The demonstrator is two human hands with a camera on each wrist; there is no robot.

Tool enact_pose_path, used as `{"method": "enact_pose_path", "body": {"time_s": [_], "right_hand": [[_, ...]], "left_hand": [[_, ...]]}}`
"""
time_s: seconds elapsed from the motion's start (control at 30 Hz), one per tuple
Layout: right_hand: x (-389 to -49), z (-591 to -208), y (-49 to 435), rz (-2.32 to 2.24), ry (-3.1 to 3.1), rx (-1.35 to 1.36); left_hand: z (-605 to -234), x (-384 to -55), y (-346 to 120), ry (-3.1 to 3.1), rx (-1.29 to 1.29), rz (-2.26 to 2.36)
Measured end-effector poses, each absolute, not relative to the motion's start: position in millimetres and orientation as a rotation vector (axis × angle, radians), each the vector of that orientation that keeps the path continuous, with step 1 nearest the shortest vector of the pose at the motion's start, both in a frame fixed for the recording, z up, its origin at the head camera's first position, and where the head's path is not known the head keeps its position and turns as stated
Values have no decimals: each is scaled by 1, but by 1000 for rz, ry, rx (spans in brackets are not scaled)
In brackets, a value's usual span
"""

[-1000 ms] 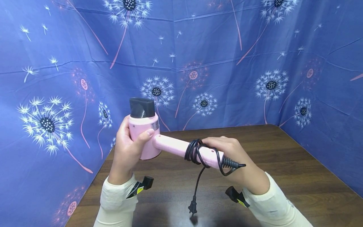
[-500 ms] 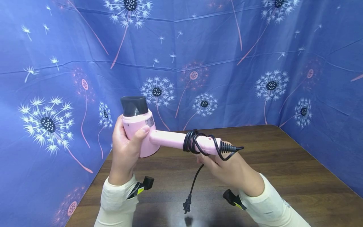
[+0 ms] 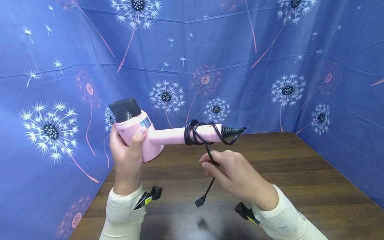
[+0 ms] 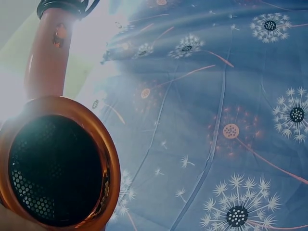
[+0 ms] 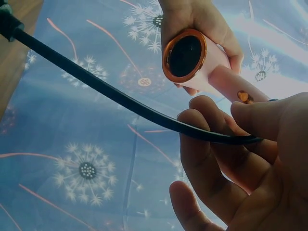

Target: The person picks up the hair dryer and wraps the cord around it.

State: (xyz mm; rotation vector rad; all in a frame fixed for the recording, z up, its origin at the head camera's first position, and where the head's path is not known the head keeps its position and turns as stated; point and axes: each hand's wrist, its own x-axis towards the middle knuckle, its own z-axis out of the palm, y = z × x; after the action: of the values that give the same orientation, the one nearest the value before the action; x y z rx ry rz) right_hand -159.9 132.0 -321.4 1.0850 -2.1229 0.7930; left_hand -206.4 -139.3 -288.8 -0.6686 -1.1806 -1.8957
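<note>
My left hand (image 3: 127, 163) grips a pink hair dryer (image 3: 168, 136) by its barrel, thumb across the front, with the black nozzle (image 3: 124, 110) tilted up and left. Its handle points right, level above the table. Black power cord (image 3: 209, 188) is wound in several loops around the handle, and its free end hangs to a plug (image 3: 200, 201). Below the handle, my right hand (image 3: 243, 176) holds this hanging length, which crosses the curled fingers (image 5: 202, 144) under the thumb in the right wrist view. The left wrist view shows the dryer's round rear grille (image 4: 53, 168) in a copper-coloured ring.
A dark wooden table (image 3: 315, 186) lies beneath both hands. Blue fabric (image 3: 240, 83) printed with dandelions hangs behind it and along both sides. Small black cameras (image 3: 156, 192) are strapped to the wrists over cream sleeves.
My left hand has tilted the dryer leftward and raised its handle end. The right hand has left the handle and now holds the hanging cord; the plug has swung up slightly.
</note>
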Motion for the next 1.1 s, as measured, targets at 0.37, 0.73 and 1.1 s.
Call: {"method": "enact_pose_path", "body": {"time_s": [0.37, 0.73, 1.1], "right_hand": [[-160, -321, 132, 718, -2094, 1096], [-155, -321, 131, 586, -2119, 1040], [-146, -318, 133, 548, -2166, 1012]], "left_hand": [[-289, -211, -139, -1097, -596, -1846], [-289, -213, -140, -1079, -604, -1799], [-281, -195, -130, -1185, -540, -1621]]}}
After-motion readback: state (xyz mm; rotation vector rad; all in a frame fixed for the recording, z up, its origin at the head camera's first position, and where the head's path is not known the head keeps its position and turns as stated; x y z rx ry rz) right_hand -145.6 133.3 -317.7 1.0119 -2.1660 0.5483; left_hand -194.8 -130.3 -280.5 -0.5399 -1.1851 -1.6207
